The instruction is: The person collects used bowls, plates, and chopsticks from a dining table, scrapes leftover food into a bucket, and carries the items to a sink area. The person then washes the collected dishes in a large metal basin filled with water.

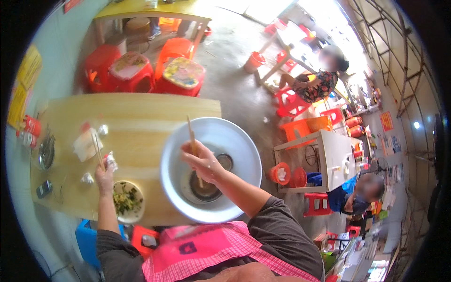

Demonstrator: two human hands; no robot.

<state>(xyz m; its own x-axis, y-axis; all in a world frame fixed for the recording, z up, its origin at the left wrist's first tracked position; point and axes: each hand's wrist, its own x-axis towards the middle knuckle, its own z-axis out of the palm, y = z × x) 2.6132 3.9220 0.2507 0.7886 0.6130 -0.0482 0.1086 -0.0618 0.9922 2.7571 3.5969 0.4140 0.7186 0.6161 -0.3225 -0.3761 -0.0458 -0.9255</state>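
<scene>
My left hand [104, 179] grips a pair of thin chopsticks [96, 146] over the table. Beside its fingers is a crumpled white tissue [111, 162]; I cannot tell whether the hand holds it too. Close to that wrist sits a white bowl [141, 201] with leafy green food scraps [123, 201] in it. Over a large metal basin [239, 130], my right hand [202, 160] is closed around wooden chopsticks [190, 130], their lower ends pointing down into it. Bowls [188, 192] rest inside the basin, partly hidden by my right hand and forearm.
The wooden table [141, 109] also bears tissues [88, 144], a metal container of utensils [47, 151] and a small black device [44, 189]. Red stools [132, 70] stand beyond its far edge. A person [317, 81] sits at right; another [363, 194] is nearer.
</scene>
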